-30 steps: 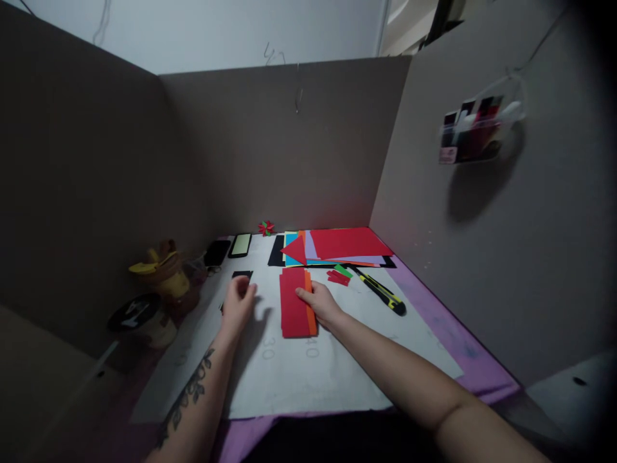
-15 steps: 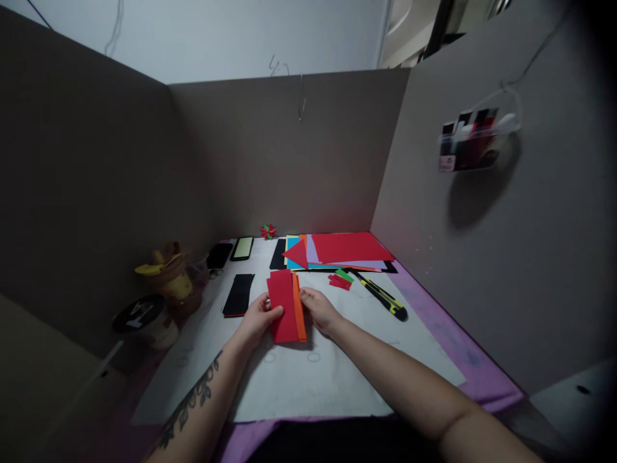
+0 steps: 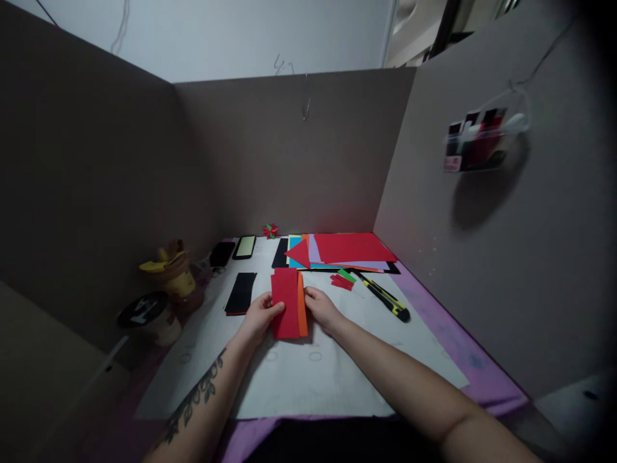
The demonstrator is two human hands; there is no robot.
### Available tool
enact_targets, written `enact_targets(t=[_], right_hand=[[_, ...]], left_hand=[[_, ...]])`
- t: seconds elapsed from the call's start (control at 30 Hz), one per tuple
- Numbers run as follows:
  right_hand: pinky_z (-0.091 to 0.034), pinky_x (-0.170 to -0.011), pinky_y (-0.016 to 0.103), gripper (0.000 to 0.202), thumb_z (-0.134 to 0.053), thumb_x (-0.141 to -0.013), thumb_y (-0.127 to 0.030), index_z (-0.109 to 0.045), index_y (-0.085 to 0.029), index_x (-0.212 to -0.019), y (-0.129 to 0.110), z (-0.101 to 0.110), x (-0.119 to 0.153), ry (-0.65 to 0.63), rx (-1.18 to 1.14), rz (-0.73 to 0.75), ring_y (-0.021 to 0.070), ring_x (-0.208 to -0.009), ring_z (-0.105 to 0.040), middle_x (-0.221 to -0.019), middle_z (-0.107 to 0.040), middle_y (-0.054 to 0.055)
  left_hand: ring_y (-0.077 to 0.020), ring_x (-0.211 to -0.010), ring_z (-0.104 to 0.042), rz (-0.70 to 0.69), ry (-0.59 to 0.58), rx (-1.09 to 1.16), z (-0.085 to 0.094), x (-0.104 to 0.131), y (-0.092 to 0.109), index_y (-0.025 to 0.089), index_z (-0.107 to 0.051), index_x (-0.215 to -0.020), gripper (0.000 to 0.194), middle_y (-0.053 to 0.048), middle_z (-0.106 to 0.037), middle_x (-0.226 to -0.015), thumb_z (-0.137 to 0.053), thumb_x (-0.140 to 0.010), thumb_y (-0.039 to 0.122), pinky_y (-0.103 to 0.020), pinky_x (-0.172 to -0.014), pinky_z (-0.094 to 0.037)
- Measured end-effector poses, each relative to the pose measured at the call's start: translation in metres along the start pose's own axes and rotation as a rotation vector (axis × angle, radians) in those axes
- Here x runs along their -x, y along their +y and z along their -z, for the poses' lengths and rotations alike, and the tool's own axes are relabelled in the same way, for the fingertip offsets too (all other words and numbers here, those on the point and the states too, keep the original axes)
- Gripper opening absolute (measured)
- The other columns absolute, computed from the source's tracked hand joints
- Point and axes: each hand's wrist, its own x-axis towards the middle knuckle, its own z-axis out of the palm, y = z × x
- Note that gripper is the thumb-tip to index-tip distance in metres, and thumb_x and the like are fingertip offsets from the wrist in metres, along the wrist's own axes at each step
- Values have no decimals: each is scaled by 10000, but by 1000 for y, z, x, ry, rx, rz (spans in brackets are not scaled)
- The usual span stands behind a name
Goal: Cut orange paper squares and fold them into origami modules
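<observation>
Between my hands, above the white sheet, are red paper strips [image 3: 286,296] fanned over orange paper strips [image 3: 303,308]. My left hand [image 3: 263,314] is closed on the left side of the red strips, thumb on top and fingers behind. At the right edge, my right hand [image 3: 321,307] pinches the orange strips, its fingertips partly hidden. A stack of black paper strips [image 3: 241,292] lies left of my hands, with a little orange showing under it. Small red paper pieces [image 3: 342,282] and a green paper piece [image 3: 347,275] lie beyond my right hand.
A black and yellow box cutter [image 3: 385,297] lies to the right. Behind are large coloured sheets [image 3: 357,247], a red-green paper flower [image 3: 270,230] and a phone [image 3: 245,247]. Containers [image 3: 176,276] stand at left. Grey partitions enclose the table; a clear holder [image 3: 477,141] hangs at right.
The view has shifted slightly. The orange strips show a little less stepped edge beside the red ones; both hands keep hold of the strips.
</observation>
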Motion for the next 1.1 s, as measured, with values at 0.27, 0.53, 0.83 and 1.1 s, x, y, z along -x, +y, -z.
enact_targets(t=[0.27, 0.53, 0.83, 1.1], right_hand=[[-297, -560, 242, 104, -417, -709, -171, -393, -203, -613, -10, 9, 1, 239, 733, 418, 129, -594, -410, -610, -449, -32], [-311, -524, 239, 72, -488, -734, -273, -475, -207, -707, -5, 21, -10, 344, 475, 345, 133, -558, -439, -607, -498, -33], [-366, -535, 226, 598, -560, -654, -208, -403, -222, -1231, 9, 42, -24, 290, 287, 219, 119, -525, -477, -594, -506, -83], [-438, -628, 255, 474, -604, -681, -227, -446, -238, -1128, -6, 23, -7, 61, 133, 184, 123, -619, -542, -692, -546, -57]], left_hand=[[-198, -749, -660, -99, 124, -167, 1, -5, -6, 119, -611, -858, 350, -101, -704, -858, -779, -599, 282, -304, -703, -513], [-184, -674, -659, -117, 246, -17, 22, -17, 10, 153, -571, -940, 389, -71, -692, -839, -748, -612, 264, -323, -655, -533], [-300, -1039, -584, -315, 681, -953, 97, -36, 43, 108, -521, -1199, 512, -178, -606, -1125, -620, -708, 211, -436, -896, -453], [-254, -922, -631, -216, 210, -591, 29, -21, 19, 159, -510, -1193, 498, -152, -611, -1113, -627, -739, 327, -400, -796, -501]])
